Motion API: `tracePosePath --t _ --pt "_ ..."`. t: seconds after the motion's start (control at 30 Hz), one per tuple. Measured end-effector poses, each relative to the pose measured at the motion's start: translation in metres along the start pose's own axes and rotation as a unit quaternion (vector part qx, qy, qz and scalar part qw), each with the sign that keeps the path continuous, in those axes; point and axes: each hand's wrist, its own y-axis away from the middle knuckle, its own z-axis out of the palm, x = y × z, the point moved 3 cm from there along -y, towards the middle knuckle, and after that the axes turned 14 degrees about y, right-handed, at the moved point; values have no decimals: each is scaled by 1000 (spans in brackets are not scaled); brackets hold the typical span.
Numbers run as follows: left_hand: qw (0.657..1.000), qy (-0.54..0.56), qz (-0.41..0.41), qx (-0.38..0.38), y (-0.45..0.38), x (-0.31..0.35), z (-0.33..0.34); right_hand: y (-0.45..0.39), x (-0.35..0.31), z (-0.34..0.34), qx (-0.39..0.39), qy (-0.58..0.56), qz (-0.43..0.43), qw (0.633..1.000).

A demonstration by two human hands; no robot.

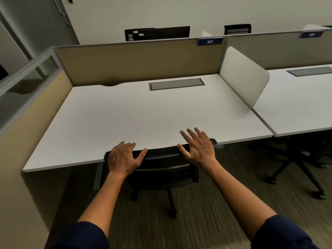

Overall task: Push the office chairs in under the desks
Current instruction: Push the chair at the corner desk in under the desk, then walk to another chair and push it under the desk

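A black mesh-backed office chair point(162, 152) stands at the front edge of a white desk point(143, 114), its seat tucked under the desktop and its backrest top touching the desk edge. My left hand point(124, 159) rests on the left end of the backrest top, fingers curled over it and thumb spread. My right hand point(197, 148) hovers flat over the right part of the backrest, fingers spread and lifted. A second black chair point(303, 159) sits under the neighbouring desk point(296, 105) at the right.
Tan partition panels point(136, 60) close the desk's back and left side. A white divider point(242, 76) separates the two desks. Grey cable hatch point(177, 84) lies in the desktop. A blue label 307 point(209, 41) marks the partition. Dark striped carpet point(197, 212) covers the floor.
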Motion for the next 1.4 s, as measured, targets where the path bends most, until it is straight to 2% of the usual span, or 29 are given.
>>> tracePosePath --t 0.37,0.6,0.77,1.03,1.4 --pt "1000 8 -14 22 -9 11 10 -11 18 6 33 -8 -4 999" --pt "999 7 -1 -49 -9 9 5 -7 18 7 13 -12 -2 1000" --pt "999 -4 -22 -43 13 31 10 9 18 13 30 -29 -24 999" --pt "997 38 -26 -65 83 75 35 76 19 23 24 -37 -36 998" --pt "992 54 11 -112 211 141 35 232 43 32 -43 -26 56 997"
